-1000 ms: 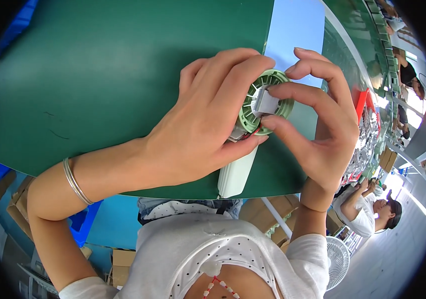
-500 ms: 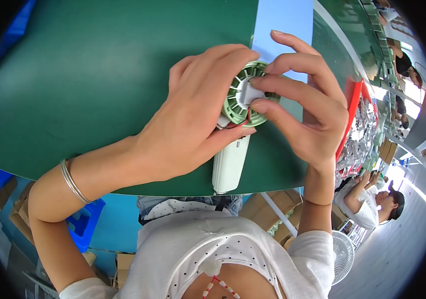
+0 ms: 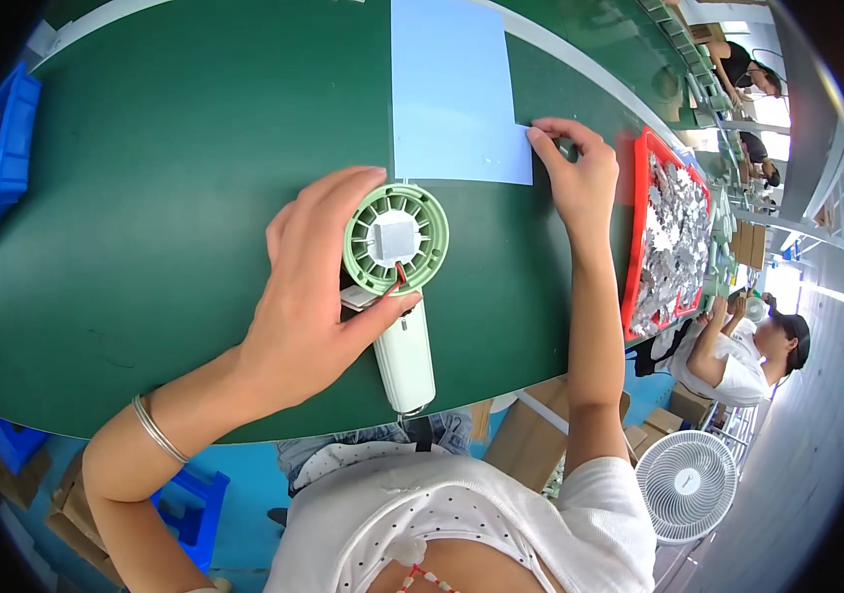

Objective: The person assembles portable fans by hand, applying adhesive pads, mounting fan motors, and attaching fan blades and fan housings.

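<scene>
My left hand (image 3: 308, 287) is wrapped round the green round head of a handheld fan (image 3: 355, 237), whose white handle points toward me. A light grey square pad (image 3: 395, 241) sits on the white hub in the middle of the head. Red and black wires come out just below that pad. Farther off to the right, my right hand (image 3: 580, 168) pinches the right edge of a light blue sheet (image 3: 457, 94) between thumb and forefinger. The sheet lies flat on the green table (image 3: 195, 128).
At the right stands a red tray (image 3: 636, 237) heaped with silvery star-shaped pieces. A blue bin (image 3: 12, 148) holding metal parts is at the far left. A white floor fan (image 3: 686, 484) and a co-worker (image 3: 738, 366) are on the right, beyond the table.
My right hand has left the fan's hub and moved right and away to the blue sheet's edge. The grey pad remains on the hub. The view has shifted.
</scene>
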Demonstrator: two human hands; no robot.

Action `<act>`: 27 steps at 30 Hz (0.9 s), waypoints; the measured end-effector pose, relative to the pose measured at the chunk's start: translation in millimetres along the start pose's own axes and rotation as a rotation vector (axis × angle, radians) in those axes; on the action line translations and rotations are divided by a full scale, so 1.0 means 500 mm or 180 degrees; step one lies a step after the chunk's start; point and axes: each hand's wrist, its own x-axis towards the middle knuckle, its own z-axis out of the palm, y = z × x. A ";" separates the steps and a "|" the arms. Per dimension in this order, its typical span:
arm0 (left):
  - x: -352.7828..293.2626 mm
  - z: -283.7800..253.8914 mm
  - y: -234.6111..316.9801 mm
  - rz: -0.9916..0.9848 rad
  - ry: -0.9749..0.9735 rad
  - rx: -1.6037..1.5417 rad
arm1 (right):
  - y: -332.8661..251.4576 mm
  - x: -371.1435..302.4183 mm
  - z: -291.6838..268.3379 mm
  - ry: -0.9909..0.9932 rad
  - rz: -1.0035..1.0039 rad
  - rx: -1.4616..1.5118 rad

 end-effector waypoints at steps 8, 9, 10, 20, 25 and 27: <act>0.002 -0.006 -0.001 0.0034 -0.0108 0.0132 | -0.010 0.018 0.000 -0.0296 0.0092 -0.0159; 0.002 -0.005 -0.002 0.0028 -0.0113 0.0129 | -0.004 0.019 0.003 -0.0298 -0.0052 -0.0308; 0.002 -0.005 -0.003 0.0033 -0.0111 0.0119 | 0.002 0.018 0.005 -0.0300 -0.0197 -0.0455; 0.004 -0.005 -0.001 0.0048 -0.0136 -0.0004 | 0.005 -0.024 0.031 0.0287 -0.0789 -0.0507; 0.003 -0.007 0.000 0.0029 -0.0133 0.0043 | 0.015 -0.019 0.018 0.0070 -0.0153 0.0729; 0.007 -0.008 0.004 0.0024 -0.0193 0.0051 | 0.010 -0.024 0.001 -0.0180 -0.0025 0.1314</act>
